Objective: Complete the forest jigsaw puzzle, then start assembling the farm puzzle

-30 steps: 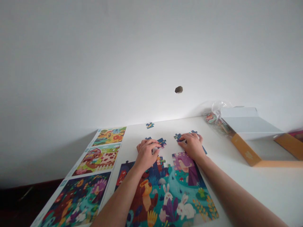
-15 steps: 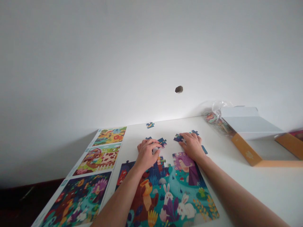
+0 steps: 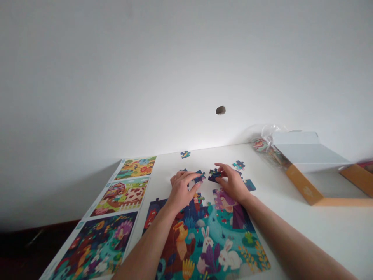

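Observation:
A partly joined puzzle [image 3: 210,237] with rabbits, a bear and a purple tree lies on the white table. Above its top edge, my left hand [image 3: 183,188] has its fingers at a dark blue piece [image 3: 199,176]; part of another piece shows behind the fingers. My right hand [image 3: 231,182] has thumb and fingers around a dark piece [image 3: 215,175], a small gap away from the left hand's piece. Beside the right hand lie a blue piece [image 3: 250,184] and a teal and blue piece [image 3: 239,165]. One loose piece [image 3: 185,154] rests near the wall.
On the left lies a sheet with three printed pictures [image 3: 118,196]. An open orange and white box [image 3: 316,194] stands on the right, with a clear plastic bag [image 3: 266,149] of colourful contents beside it. The wall has a hole [image 3: 220,110].
My right hand has moved a little left with the dark piece, closer to the piece at my left hand. The teal and blue piece is now uncovered. My left hand has hardly moved.

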Tool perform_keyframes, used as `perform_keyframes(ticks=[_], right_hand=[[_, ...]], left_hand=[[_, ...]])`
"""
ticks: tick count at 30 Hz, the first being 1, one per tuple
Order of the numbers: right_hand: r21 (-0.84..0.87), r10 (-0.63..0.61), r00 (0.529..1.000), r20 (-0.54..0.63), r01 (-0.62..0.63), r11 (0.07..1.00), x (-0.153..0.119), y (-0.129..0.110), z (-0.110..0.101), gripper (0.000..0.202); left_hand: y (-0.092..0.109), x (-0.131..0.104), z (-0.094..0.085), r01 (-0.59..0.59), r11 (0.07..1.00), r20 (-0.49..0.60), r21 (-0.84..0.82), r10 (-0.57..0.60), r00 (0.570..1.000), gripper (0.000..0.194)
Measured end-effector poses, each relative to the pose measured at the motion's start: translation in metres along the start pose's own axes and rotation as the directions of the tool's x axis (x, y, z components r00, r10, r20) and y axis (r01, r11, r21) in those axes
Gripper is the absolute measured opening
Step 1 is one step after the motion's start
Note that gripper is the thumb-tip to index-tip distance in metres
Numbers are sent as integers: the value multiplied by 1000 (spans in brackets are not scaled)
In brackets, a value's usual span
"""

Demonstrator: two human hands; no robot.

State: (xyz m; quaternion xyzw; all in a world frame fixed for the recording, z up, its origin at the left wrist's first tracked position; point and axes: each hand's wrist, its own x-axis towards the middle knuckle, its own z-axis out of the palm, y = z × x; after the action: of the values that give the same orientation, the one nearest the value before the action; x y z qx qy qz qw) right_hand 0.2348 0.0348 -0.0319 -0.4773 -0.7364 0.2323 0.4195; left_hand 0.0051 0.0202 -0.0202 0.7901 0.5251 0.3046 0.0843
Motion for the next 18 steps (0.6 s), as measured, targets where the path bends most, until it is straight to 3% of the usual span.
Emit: perform_keyframes(ticks=[4,7,14,18], right_hand=[[142,-29,995,92,16,990,-5,-13,2,53],[184,-49,985,164,18,983,-7,-22,0,52],[160,-31,990,136,9,987,-7,-23,0,41],[132,-2,992,129,-15,991,-7,-20,0,34]], left_hand=[[6,-1,0,-85,987,-2,-135,86,996,38],[7,-1,1,-103,978,2,-183,105,994,34],[7,0,1,-29,976,9,-218,32,999,15],[3,1,4,35,942,-12,-334,-42,999,10]])
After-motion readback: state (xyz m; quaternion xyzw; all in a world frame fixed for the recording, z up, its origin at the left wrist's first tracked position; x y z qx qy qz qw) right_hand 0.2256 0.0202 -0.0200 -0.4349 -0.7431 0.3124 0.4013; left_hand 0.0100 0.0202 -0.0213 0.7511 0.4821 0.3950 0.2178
